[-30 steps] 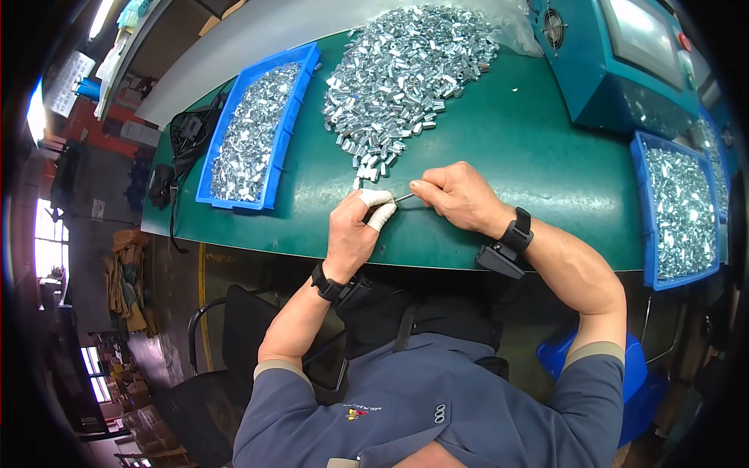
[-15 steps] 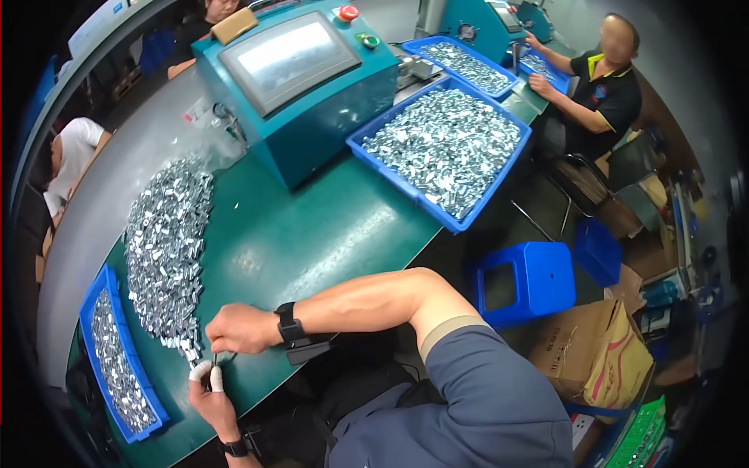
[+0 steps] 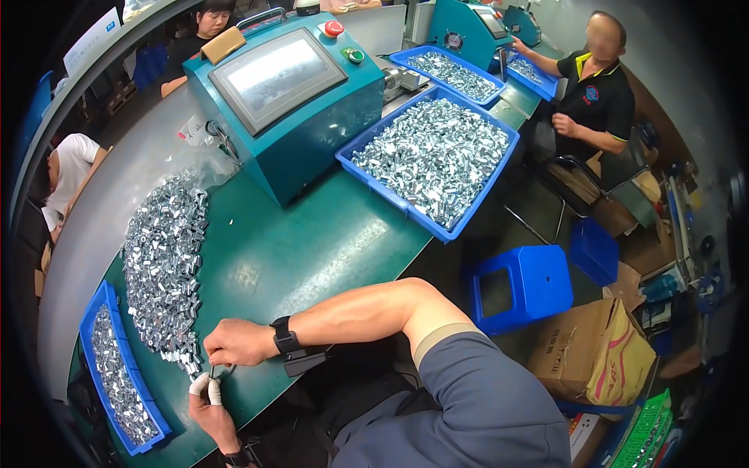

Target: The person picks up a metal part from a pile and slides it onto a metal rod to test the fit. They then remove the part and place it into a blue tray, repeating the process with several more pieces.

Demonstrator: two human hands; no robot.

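Head view: small shiny silver metal part, thin, pinched between both hands at near edge of green surface, just below the pile of like metal parts. Right hand grip closed narrow on it w/ a thin tool; left hand, white-taped fingertips, grip also closed on part. Part's shape too small to make out. Blue tray at left, partly cut off by rim. Left wrist cut off at lower edge.
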